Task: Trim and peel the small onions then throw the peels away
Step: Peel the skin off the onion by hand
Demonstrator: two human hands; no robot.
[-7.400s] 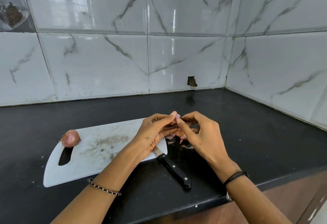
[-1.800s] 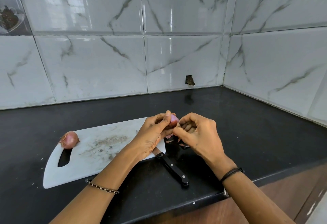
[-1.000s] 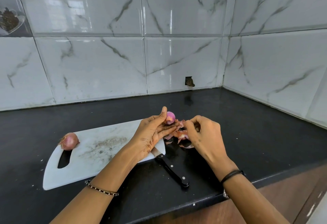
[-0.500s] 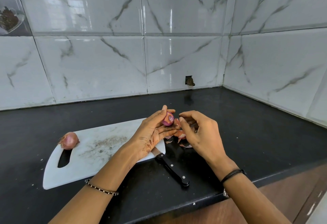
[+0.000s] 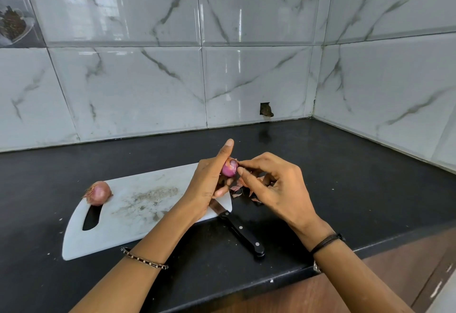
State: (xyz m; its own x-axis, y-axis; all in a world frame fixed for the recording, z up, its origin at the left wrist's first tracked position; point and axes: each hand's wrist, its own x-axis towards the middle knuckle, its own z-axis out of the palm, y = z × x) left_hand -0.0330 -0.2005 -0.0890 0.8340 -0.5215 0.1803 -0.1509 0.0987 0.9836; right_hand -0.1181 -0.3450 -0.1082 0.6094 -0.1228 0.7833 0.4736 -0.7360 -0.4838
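Two hands working on a small onion (image 5: 229, 167) above the counter (image 5: 345, 177).

The left hand (image 5: 209, 184) is gripping the small onion from its left side, one finger sticking straight up past it and the others curling underneath, while the right hand (image 5: 276, 189) is pinching at the onion's upper right edge with thumb and forefinger, its other fingers loosely bent. The hands are meeting at the onion, which is showing glossy purple flesh just off the right end of the white cutting board (image 5: 138, 214). Loose peels (image 5: 243, 189) are lying on the counter below the right hand. An unpeeled onion (image 5: 98, 193) is sitting at the board's left end beside the handle slot. A black-handled knife (image 5: 243, 235) is lying with its blade on the board's near right corner and its handle on the counter.
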